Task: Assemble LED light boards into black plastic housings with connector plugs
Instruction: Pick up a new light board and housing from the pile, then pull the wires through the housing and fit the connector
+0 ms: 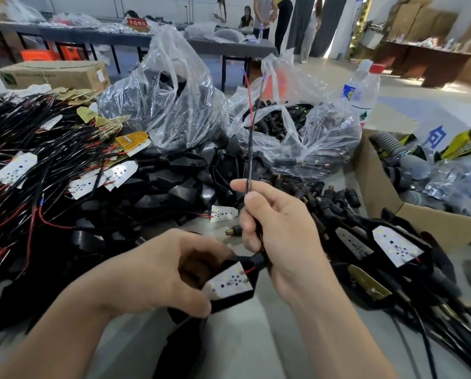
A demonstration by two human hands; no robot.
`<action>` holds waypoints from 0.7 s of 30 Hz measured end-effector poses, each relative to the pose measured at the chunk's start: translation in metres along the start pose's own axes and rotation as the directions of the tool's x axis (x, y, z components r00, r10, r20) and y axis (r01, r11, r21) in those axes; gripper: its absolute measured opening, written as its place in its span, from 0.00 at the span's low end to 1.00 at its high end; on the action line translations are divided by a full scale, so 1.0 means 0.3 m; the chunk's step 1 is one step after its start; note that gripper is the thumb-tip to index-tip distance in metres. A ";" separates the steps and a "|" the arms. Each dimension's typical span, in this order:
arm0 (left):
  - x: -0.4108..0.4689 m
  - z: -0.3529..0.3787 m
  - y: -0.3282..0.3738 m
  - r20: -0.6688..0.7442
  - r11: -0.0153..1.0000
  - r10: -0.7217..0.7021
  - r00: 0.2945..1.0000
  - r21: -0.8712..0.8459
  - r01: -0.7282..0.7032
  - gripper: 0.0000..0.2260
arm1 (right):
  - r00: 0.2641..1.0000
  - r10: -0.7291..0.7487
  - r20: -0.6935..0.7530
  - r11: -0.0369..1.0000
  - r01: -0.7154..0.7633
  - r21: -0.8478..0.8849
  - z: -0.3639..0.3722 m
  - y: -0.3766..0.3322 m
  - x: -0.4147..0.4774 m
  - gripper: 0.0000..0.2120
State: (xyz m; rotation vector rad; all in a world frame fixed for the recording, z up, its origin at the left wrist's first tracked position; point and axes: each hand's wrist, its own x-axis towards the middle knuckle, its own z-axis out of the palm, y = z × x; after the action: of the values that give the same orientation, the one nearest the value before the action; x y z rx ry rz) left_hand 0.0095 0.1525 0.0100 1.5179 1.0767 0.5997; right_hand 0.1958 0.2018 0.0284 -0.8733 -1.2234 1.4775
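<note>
Your left hand [157,272] grips black housing [233,292] holding LED board [227,281] | your right hand [278,228] pinches its upright black cable [249,160], just right of housing

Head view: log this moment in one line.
left hand grips housing with LED board | right hand holds cable upright | finished units at right

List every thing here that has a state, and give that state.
left hand: grips the black housing
black housing: held, LED board seated inside
right hand: pinches the cable
cable: held upright, top end free
bag of plugs: open
water bottle: upright, red cap on
cardboard box: open
</note>
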 end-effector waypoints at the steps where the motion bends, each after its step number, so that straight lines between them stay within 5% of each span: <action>1: 0.001 0.004 0.000 0.018 1.000 0.000 1.000 -0.029 0.000 0.25 | 1.000 0.009 -0.005 1.000 -0.009 0.007 -0.001 0.004 -0.001 0.12; 4: 0.017 0.013 -0.001 -0.151 0.984 0.018 0.988 -0.174 -0.045 0.26 | 0.999 0.032 -0.018 0.998 -0.033 -0.056 -0.025 0.009 0.003 0.12; 8: 0.055 0.032 0.003 -0.458 0.919 -0.034 0.888 -0.363 -0.152 0.16 | 0.968 0.205 0.147 0.911 -0.133 -0.391 -0.083 0.007 -0.015 0.11; 11: 0.083 0.041 -0.002 -0.560 0.880 -0.135 0.818 -0.446 -0.161 0.14 | 0.852 0.426 0.304 0.766 -0.160 -0.623 -0.099 -0.002 -0.045 0.07; 14: 0.096 0.037 -0.006 -0.671 0.926 -0.163 0.724 -0.356 -0.121 0.09 | 0.727 0.580 0.368 0.664 -0.160 -0.731 -0.088 -0.010 -0.066 0.08; 18: 0.097 0.010 -0.027 -0.823 0.963 -0.130 0.554 -0.238 -0.127 0.07 | 0.784 0.572 0.240 0.549 -0.149 -0.822 -0.091 0.018 -0.059 0.07; 21: 0.091 0.000 -0.029 -0.823 0.933 -0.151 0.547 -0.302 -0.196 0.06 | 0.803 0.570 0.175 0.508 -0.177 -0.843 -0.091 0.030 -0.056 0.10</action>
State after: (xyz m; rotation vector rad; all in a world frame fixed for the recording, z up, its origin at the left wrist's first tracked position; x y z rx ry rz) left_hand 0.0192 0.1761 -0.0032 0.8608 1.5433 1.5733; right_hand 0.2235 0.1925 0.0124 -1.5591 -2.2605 1.4929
